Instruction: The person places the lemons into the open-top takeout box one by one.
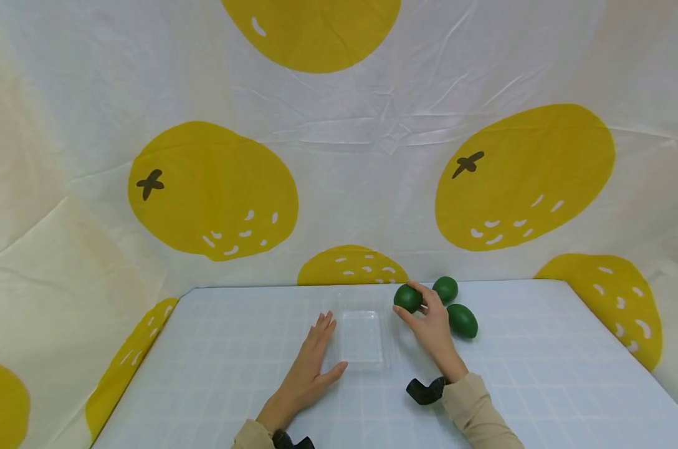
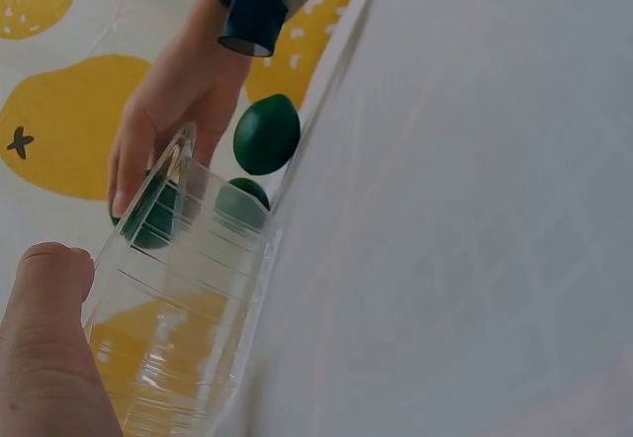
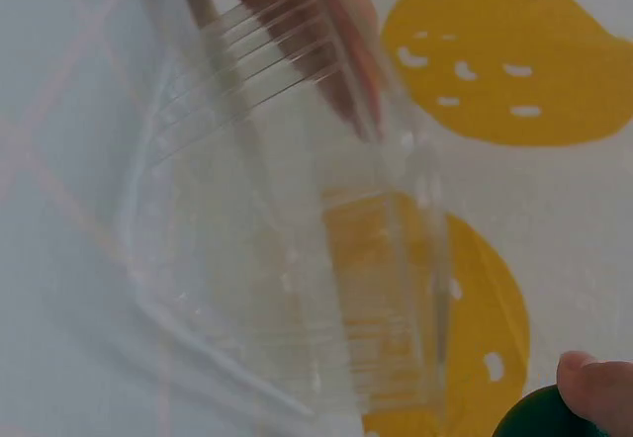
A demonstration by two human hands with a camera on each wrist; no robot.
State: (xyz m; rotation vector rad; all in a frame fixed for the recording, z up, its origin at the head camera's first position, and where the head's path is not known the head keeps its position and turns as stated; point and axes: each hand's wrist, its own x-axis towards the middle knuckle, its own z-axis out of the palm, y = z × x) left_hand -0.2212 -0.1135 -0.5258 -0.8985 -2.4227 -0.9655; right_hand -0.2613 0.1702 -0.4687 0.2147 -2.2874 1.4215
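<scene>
A clear plastic box [image 1: 362,337] with ribbed walls stands on the table, open at the top. My left hand [image 1: 308,372] lies along its left side, fingers straight, thumb at the near left corner. At the box's far right corner, my right hand [image 1: 433,324] pinches a dark green lime [image 1: 409,299] between thumb and fingers. In the left wrist view this lime [image 2: 150,221] shows through the box wall. Two more limes lie just right of that hand, one farther back [image 1: 445,290] and one nearer [image 1: 462,321] with a pointed end.
A pale blue checked cloth covers the table [image 1: 227,362]. Behind it and at both sides hangs a white curtain [image 1: 367,187] printed with large yellow fruits. Black wrist mounts [image 1: 425,391] sit at both sleeves.
</scene>
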